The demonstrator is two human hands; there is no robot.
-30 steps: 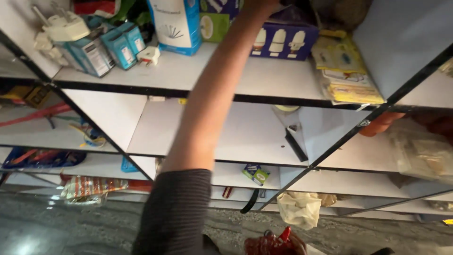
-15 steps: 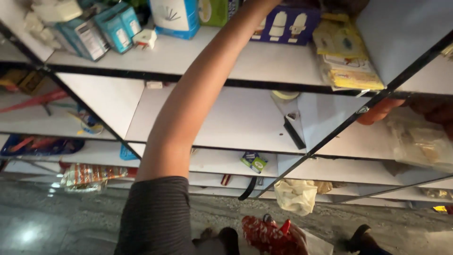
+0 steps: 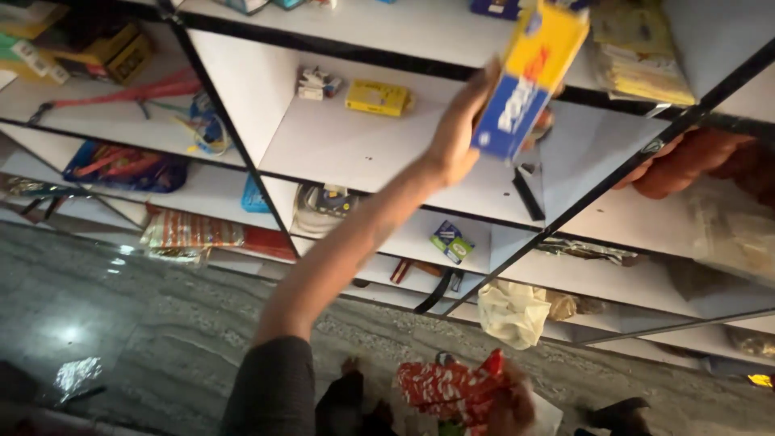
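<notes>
Yellow-blue box (image 3: 529, 81) glossy printed cardboard; white shelves (image 3: 379, 145) smooth matt laminate; floor (image 3: 161, 323) polished veined stone, reflective; red packet (image 3: 452, 387) shiny crinkled plastic.

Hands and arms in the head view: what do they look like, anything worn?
Left hand: bare, no glove, ring or watch visible. The forearm is bare up to a dark grey short sleeve of ribbed-looking knit fabric. Right hand: only partly in view at the bottom edge, bare as far as can be seen; its sleeve is out of frame.

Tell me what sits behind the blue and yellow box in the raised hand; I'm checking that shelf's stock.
Behind the blue and yellow box, held in the left hand, are a white shelf board and stacked yellow packets. The box covers whatever lies directly behind it.
</notes>
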